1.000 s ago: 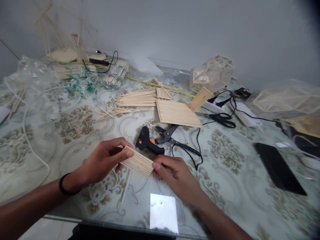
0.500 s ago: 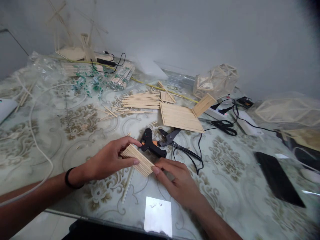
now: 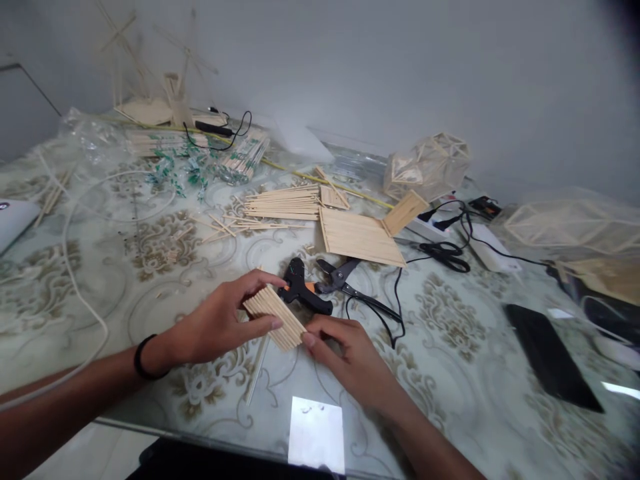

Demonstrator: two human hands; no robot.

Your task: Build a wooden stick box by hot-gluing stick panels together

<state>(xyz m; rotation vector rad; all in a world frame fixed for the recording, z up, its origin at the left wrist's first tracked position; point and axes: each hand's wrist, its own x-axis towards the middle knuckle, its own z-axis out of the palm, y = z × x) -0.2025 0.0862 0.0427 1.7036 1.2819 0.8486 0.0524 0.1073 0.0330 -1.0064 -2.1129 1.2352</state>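
Gripping a small panel [image 3: 289, 333] of thin wooden sticks between them, the left hand [image 3: 220, 323] and the right hand [image 3: 345, 350] worked near the front edge of a table [image 3: 125, 293]. The left hand was clamped on the panel's left part, its thumb laid across the upper face and its forefinger stretched past the far edge; its other fingers were mostly hidden. The right hand pinched the right-hand end between thumb and forefinger. The panel was tilted, its sticks side by side.

Just beyond the panel lay a black glue gun [image 3: 313, 300], and the left forefinger's tip overlapped it in view, though whether they touched was impossible to tell. Beside the gun rested a pair of cutters [image 3: 345, 277]. Farther back, a flat wooden board [image 3: 357, 233] had a smaller piece [image 3: 406, 212] slanting up at its right corner. A pile of sticks [image 3: 283, 202] lay left of the board, scissors [image 3: 445, 257] lay to its right, and a dark phone [image 3: 550, 357] lay well apart on the far right.
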